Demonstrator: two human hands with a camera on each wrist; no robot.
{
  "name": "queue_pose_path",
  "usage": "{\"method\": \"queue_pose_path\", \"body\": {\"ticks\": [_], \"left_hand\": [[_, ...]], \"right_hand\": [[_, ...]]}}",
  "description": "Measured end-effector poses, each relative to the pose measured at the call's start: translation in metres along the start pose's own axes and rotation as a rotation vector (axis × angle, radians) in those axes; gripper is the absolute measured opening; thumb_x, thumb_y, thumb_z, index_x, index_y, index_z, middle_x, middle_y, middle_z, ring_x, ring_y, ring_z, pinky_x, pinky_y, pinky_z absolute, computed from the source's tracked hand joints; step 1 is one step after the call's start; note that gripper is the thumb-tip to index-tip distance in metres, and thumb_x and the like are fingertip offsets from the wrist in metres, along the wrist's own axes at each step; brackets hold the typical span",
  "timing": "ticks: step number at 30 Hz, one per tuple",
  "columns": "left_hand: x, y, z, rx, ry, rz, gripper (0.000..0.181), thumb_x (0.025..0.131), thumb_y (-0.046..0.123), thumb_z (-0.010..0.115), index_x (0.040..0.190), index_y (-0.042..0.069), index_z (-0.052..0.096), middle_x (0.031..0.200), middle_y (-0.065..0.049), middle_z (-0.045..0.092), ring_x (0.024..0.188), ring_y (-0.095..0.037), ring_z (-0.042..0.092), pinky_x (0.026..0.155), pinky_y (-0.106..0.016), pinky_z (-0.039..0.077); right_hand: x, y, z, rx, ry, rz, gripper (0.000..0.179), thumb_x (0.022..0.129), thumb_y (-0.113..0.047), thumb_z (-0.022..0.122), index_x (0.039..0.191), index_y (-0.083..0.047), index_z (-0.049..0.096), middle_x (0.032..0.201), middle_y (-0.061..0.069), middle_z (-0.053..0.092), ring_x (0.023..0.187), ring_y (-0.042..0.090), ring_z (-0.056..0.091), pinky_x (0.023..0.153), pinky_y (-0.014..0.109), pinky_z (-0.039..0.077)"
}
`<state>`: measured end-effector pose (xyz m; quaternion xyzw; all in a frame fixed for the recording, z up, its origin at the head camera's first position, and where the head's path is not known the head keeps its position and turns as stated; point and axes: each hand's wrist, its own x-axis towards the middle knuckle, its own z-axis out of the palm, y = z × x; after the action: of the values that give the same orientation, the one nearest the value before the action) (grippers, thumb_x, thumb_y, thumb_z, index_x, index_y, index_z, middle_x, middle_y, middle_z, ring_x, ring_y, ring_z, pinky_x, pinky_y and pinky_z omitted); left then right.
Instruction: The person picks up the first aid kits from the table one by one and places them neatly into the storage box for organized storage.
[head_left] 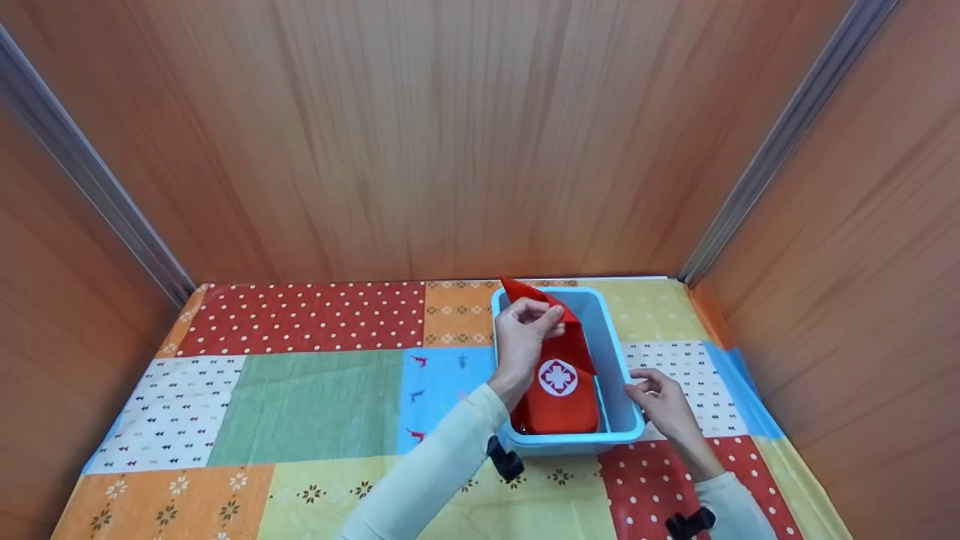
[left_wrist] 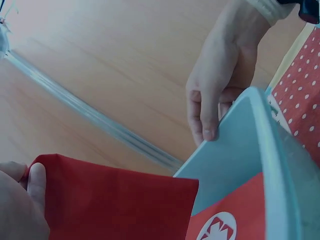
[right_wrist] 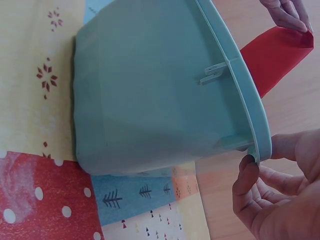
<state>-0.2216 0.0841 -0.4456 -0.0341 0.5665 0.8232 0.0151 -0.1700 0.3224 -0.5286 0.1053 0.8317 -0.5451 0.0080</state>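
Note:
A light blue plastic bin (head_left: 619, 397) stands toward the right side of the table. Inside it lies a red first-aid pouch (head_left: 559, 417) with a white cross emblem. My left hand (head_left: 523, 337) pinches the upper end of a red fabric piece (left_wrist: 120, 200), which rises above the bin's rim. Whether this piece is the pouch's flap or separate, I cannot tell. With thumb and fingers, my right hand (head_left: 666, 403) grips the bin's right rim, seen closely in the right wrist view. The bin's floor is mostly hidden under the red fabric.
A patchwork-patterned cloth (head_left: 307, 405) covers the table. Wood-grain panels (head_left: 420, 135) rise at the back and on both sides, with metal strips (head_left: 787, 142) at the corners. The bin stands close to the back panel.

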Motion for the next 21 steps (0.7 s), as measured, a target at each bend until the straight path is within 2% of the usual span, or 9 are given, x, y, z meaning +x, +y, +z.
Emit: {"method": "queue_pose_path", "body": {"ticks": [6, 11, 15, 21], "left_hand": [[-0.017, -0.006, -0.002, -0.019, 0.015, -0.043, 0.024, 0.085, 0.021, 0.077, 0.099, 0.007, 0.064, 0.099, -0.009, 0.069, 0.082, -0.022, 0.073, 0.078, -0.034, 0.06], [-0.029, -0.017, -0.006, -0.057, 0.039, -0.065, 0.02, 0.087, 0.015, 0.074, 0.098, 0.004, 0.062, 0.098, -0.012, 0.068, 0.082, -0.027, 0.073, 0.08, -0.04, 0.059], [-0.032, -0.026, -0.009, -0.101, 0.057, -0.074, 0.017, 0.088, 0.011, 0.072, 0.095, 0.001, 0.06, 0.095, -0.014, 0.067, 0.076, -0.024, 0.073, 0.082, -0.046, 0.057], [-0.037, -0.033, -0.007, -0.114, 0.031, -0.103, 0.02, 0.088, 0.011, 0.072, 0.096, 0.0, 0.058, 0.091, -0.016, 0.069, 0.073, -0.022, 0.073, 0.082, -0.047, 0.057]], "right_hand": [[-0.001, 0.0, -0.001, -0.004, -0.009, -0.007, 0.036, 0.094, -0.013, 0.064, 0.126, 0.003, 0.057, 0.094, 0.021, 0.064, 0.063, 0.02, 0.062, 0.053, 0.025, 0.052], [0.0, -0.002, -0.001, -0.006, -0.011, 0.004, 0.034, 0.095, -0.012, 0.063, 0.125, 0.002, 0.058, 0.093, 0.02, 0.064, 0.065, 0.022, 0.063, 0.054, 0.025, 0.052], [0.0, -0.002, 0.0, -0.01, -0.005, 0.008, 0.032, 0.095, -0.011, 0.062, 0.124, 0.001, 0.058, 0.09, 0.017, 0.064, 0.063, 0.019, 0.063, 0.054, 0.024, 0.052], [0.0, -0.001, 0.0, 0.013, -0.008, 0.004, 0.032, 0.095, -0.01, 0.062, 0.124, 0.003, 0.057, 0.091, 0.019, 0.064, 0.064, 0.019, 0.063, 0.054, 0.025, 0.053]]}}
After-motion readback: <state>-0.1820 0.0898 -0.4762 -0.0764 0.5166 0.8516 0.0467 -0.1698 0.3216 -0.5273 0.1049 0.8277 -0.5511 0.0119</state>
